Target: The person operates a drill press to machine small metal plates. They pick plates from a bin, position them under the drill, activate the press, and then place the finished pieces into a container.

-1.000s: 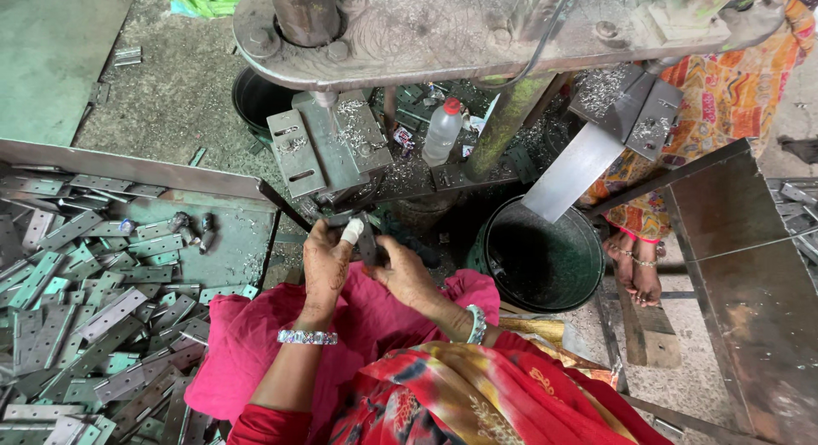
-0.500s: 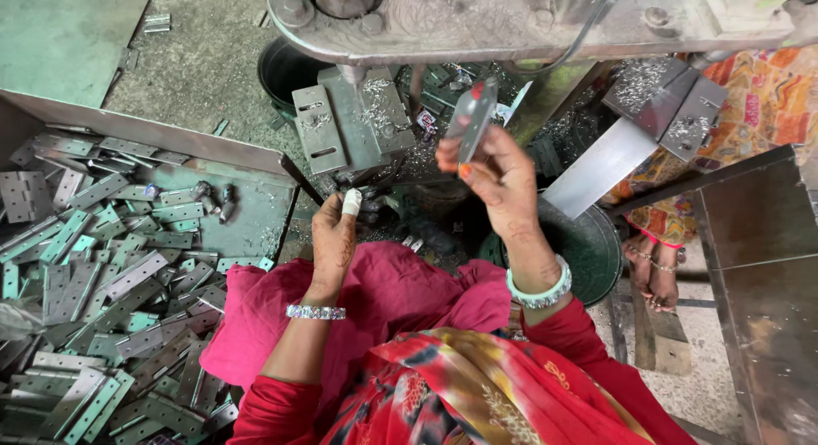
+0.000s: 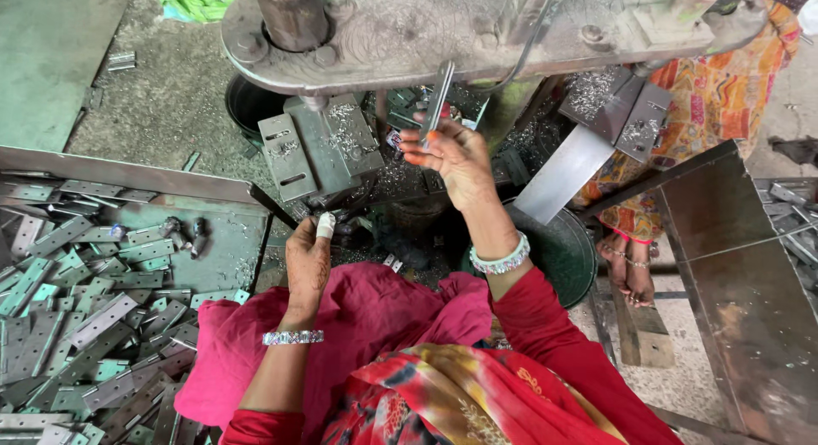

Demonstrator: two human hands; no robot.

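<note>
A: Where is the right hand (image 3: 456, 155)?

B: It is raised in front of the grey press machine (image 3: 477, 23). The fingers are closed on a narrow metal strip (image 3: 437, 100), which stands almost upright and reaches up to the edge of the machine's round plate.

A: And the left hand (image 3: 308, 256)?

B: It is lower, above the pink cloth (image 3: 366, 317) on the person's lap. One finger has a white bandage (image 3: 325, 226). The fingertips point to the dark tooling under the press, but I cannot tell if this hand grips something or is only resting there.

A: What lies on the left?

B: A tray with a metal wall (image 3: 128, 176), full of flat metal pieces with holes (image 3: 77, 326), many with a green film. They lie in a loose heap, well apart from the strip in the right hand.

A: Anything else near?

B: A dark round basin (image 3: 567, 253) just beside the right forearm, a sloped metal chute (image 3: 567, 168) above it, and the bare feet of another person (image 3: 626, 262) on the right.
</note>
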